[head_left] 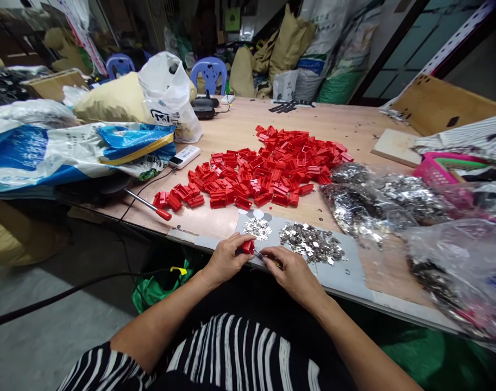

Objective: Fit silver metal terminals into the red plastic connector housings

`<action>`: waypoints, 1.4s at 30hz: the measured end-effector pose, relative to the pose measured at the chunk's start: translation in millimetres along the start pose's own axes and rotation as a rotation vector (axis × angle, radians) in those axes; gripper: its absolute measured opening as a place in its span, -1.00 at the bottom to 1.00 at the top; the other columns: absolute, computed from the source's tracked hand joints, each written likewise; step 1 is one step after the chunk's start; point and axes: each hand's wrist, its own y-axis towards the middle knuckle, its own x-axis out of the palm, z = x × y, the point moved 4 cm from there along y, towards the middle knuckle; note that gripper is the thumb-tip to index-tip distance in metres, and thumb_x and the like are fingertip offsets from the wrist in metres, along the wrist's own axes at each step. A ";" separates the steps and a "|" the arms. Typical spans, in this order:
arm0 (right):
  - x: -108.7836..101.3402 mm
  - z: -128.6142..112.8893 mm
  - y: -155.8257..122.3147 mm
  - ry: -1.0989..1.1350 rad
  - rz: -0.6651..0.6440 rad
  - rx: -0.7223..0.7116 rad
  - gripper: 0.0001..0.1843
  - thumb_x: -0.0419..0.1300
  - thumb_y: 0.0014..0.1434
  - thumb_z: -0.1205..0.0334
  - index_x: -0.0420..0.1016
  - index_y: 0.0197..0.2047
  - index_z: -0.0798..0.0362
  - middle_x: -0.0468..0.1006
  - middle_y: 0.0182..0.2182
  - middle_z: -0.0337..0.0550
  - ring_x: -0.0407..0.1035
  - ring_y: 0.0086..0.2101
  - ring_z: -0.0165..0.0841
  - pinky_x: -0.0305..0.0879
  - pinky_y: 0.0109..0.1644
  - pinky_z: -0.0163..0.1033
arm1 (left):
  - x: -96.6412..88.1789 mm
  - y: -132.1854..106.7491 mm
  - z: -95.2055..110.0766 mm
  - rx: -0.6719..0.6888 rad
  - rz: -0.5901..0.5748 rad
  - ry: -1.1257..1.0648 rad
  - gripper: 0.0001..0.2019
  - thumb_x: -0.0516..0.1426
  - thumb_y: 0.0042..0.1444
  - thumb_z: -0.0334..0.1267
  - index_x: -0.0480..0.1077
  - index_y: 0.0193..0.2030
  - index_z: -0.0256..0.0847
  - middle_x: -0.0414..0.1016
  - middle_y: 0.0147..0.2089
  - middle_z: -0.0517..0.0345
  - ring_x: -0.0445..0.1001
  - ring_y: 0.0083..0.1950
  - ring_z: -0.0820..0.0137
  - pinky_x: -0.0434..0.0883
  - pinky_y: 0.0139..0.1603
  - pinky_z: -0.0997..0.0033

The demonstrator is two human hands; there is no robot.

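Closely, left fingers [240, 239] pinch a boxy red plastic piece [248, 247]

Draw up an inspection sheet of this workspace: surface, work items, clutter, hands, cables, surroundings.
Surface: table, with a grey mat at its near edge.
Work items: red part in hand; pile of red parts on the table; two piles of metal pieces on the mat.
Clutter: blue-and-white sack, white plastic bag at left; clear bags at right.
Hands: left hand holds the red part, right hand a slim tool.
Cables: thin cable; thick black cord at left.
Surroundings: blue chairs, sacks behind the table.
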 end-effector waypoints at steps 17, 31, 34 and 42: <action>11.2 -6.6 -0.1 -0.192 -0.077 -0.007 -0.77 0.01 0.27 0.38 0.47 -0.13 0.03 0.51 -0.20 -0.11 0.43 -0.19 -0.32 0.32 -0.08 -0.26 | 1.0 7.0 -5.2 0.072 -0.079 0.039 -0.59 0.24 -0.02 -0.43 0.46 0.01 -0.07 0.58 -0.08 0.10 0.53 -0.05 0.29 0.43 0.02 0.28; 10.5 -5.7 -5.6 -0.033 0.067 -0.004 -0.76 -0.05 0.31 0.31 0.33 0.00 0.01 0.43 -0.14 -0.08 0.38 -0.15 -0.29 0.29 -0.06 -0.20 | -0.9 0.8 -7.7 -0.055 -0.026 -0.014 -0.70 0.27 -0.05 -0.35 0.46 -0.11 -0.17 0.54 -0.15 0.11 0.49 -0.13 0.33 0.37 -0.03 0.36; 1.2 -1.1 -9.8 0.122 0.096 -0.037 -0.78 -0.07 0.31 0.29 0.29 -0.02 0.00 0.46 -0.16 -0.10 0.37 -0.16 -0.30 0.26 -0.06 -0.18 | -1.2 -2.0 -1.6 -0.129 0.039 -0.177 -0.70 0.29 -0.07 -0.33 0.44 -0.14 -0.17 0.51 -0.17 0.13 0.46 -0.16 0.37 0.35 -0.06 0.39; -3.2 -15.9 -10.4 0.319 -0.072 -0.031 -0.54 -0.11 0.36 0.16 0.07 0.30 -0.02 0.34 -0.56 -0.38 0.28 -0.51 -0.43 0.21 -0.29 -0.31 | 14.5 -7.7 11.5 -0.486 0.055 -1.147 -0.84 0.25 0.04 -0.28 0.35 -0.40 -0.26 0.56 -0.31 0.12 0.54 -0.19 0.41 0.36 -0.02 0.43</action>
